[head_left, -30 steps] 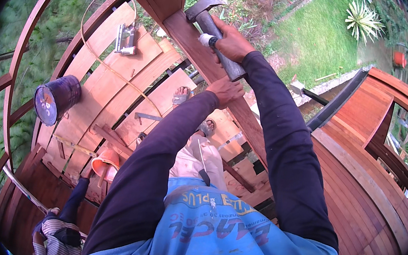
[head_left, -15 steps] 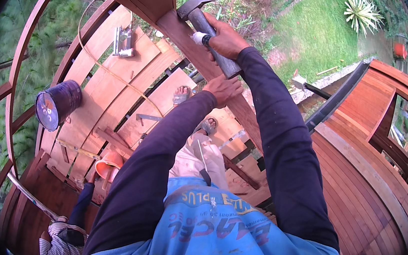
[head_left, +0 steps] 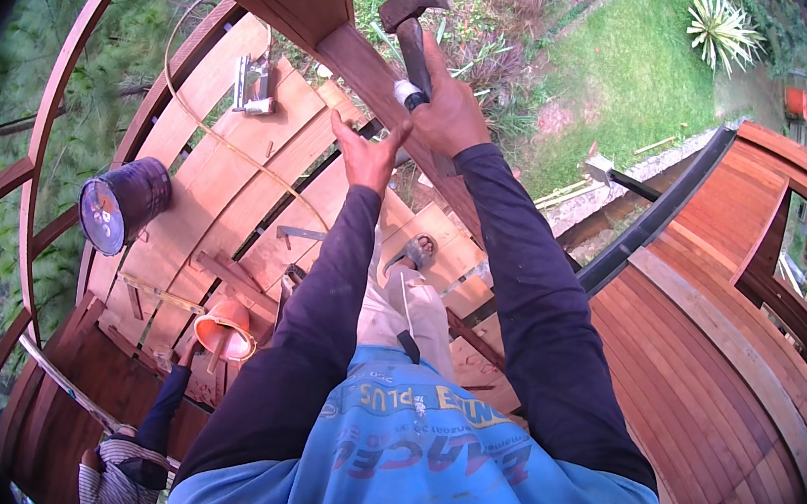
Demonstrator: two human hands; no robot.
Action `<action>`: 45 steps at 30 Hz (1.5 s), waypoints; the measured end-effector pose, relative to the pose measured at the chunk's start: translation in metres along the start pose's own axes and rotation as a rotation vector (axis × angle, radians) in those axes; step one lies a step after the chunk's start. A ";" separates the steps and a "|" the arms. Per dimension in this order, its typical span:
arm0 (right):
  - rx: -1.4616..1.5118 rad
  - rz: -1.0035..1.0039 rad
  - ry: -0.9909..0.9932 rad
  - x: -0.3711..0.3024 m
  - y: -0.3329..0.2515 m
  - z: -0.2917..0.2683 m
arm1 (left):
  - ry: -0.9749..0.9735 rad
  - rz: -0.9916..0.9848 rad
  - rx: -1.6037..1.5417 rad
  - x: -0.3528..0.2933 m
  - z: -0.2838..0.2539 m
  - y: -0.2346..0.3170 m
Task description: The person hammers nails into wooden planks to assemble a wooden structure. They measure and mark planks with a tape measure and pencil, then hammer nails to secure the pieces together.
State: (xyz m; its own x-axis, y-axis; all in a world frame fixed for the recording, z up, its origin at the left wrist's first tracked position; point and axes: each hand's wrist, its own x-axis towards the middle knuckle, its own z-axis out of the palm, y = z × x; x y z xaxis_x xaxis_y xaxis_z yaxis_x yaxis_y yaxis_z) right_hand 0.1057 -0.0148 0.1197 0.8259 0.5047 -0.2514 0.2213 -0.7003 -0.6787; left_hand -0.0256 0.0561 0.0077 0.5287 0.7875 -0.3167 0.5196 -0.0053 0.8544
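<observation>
My right hand [head_left: 449, 113] is closed round the dark handle of a hatchet [head_left: 418, 3], its flared metal head pointing up and away from me. Against that grip shows a small white piece with a black band [head_left: 408, 91]; I cannot make out what it is. My left hand [head_left: 368, 156] is raised just left of the right one, fingers apart, holding nothing. Beneath both hands runs a reddish wooden beam [head_left: 361, 60], slanting from the upper left to the lower right.
Below lie spaced planks with a nail gun [head_left: 254, 86], a dark bucket [head_left: 125, 205] and an orange bucket [head_left: 226, 328]. Another person [head_left: 124, 474] reaches toward the orange bucket. A long-handled hammer [head_left: 621, 177] is at the right, by a curved wooden roof [head_left: 709, 367].
My left hand has come off the beam and lower handle, moved up and left, and spread its fingers. My right hand has raised the hatchet slightly to the right.
</observation>
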 end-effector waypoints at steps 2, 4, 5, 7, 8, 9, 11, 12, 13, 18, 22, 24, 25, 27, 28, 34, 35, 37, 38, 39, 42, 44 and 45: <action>-0.009 0.053 -0.081 -0.004 -0.020 0.003 | -0.131 -0.535 -0.517 0.039 0.024 -0.007; -0.020 0.084 -0.104 -0.004 -0.037 0.006 | -0.211 -0.419 -0.522 0.071 0.036 -0.038; -0.024 0.093 -0.094 -0.006 -0.041 0.009 | -0.255 -0.366 -0.520 0.076 0.038 -0.050; -0.035 0.116 -0.029 -0.005 -0.038 0.018 | -0.321 -0.400 -0.568 0.070 0.038 -0.041; -0.039 0.117 0.017 -0.005 -0.033 0.025 | -0.354 -0.416 -0.592 0.067 0.038 -0.035; -0.038 0.106 0.050 -0.005 -0.037 0.029 | -0.347 -0.439 -0.545 0.071 0.037 -0.042; -0.082 0.104 -0.078 -0.001 -0.044 0.031 | -0.346 -0.414 -0.613 0.075 0.034 -0.058; -0.109 0.109 -0.133 0.002 -0.046 0.028 | -0.357 -0.400 -0.649 0.075 0.035 -0.057; -0.112 0.099 -0.131 0.003 -0.044 0.028 | -0.355 -0.407 -0.630 0.077 0.036 -0.055; -0.033 0.118 -0.006 -0.002 -0.049 0.029 | -0.362 -0.431 -0.656 0.076 0.033 -0.053; -0.046 0.095 -0.037 -0.001 -0.046 0.036 | -0.370 -0.440 -0.750 0.078 0.036 -0.058; -0.130 0.109 -0.149 0.009 -0.044 0.027 | -0.356 -0.411 -0.642 0.076 0.036 -0.051; -0.143 0.102 -0.153 0.011 -0.039 0.025 | -0.360 -0.410 -0.606 0.073 0.034 -0.043; -0.076 0.109 -0.074 0.005 -0.038 0.025 | -0.352 -0.394 -0.568 0.071 0.033 -0.040; -0.040 0.107 -0.038 0.002 -0.041 0.026 | -0.340 -0.380 -0.565 0.072 0.033 -0.045; -0.061 0.136 -0.118 0.006 -0.041 0.036 | -0.372 -0.426 -0.736 0.080 0.036 -0.060; -0.062 0.114 -0.117 0.009 -0.036 0.029 | -0.378 -0.403 -0.674 0.077 0.039 -0.048; -0.033 0.155 -0.082 0.003 -0.043 0.026 | -0.326 -0.417 -0.592 0.069 0.032 -0.032; -0.018 0.176 -0.064 0.001 -0.046 0.026 | -0.334 -0.415 -0.611 0.072 0.034 -0.041; -0.009 0.182 -0.059 0.000 -0.052 0.027 | -0.338 -0.408 -0.634 0.078 0.035 -0.054; -0.002 0.189 -0.070 0.005 -0.047 0.033 | -0.336 -0.433 -0.701 0.076 0.036 -0.050; -0.029 0.142 -0.129 0.013 -0.034 0.028 | -0.331 -0.445 -0.671 0.067 0.033 -0.027; -0.025 0.149 -0.131 0.012 -0.036 0.024 | -0.321 -0.443 -0.616 0.063 0.027 -0.014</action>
State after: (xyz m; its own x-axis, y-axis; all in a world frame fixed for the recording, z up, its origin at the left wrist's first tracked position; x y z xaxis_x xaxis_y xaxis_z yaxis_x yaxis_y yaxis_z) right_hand 0.0953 0.0286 0.1243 0.7765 0.4545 -0.4364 0.1158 -0.7838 -0.6101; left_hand 0.0188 0.0895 -0.0354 0.5762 0.4221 -0.6998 0.3128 0.6772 0.6660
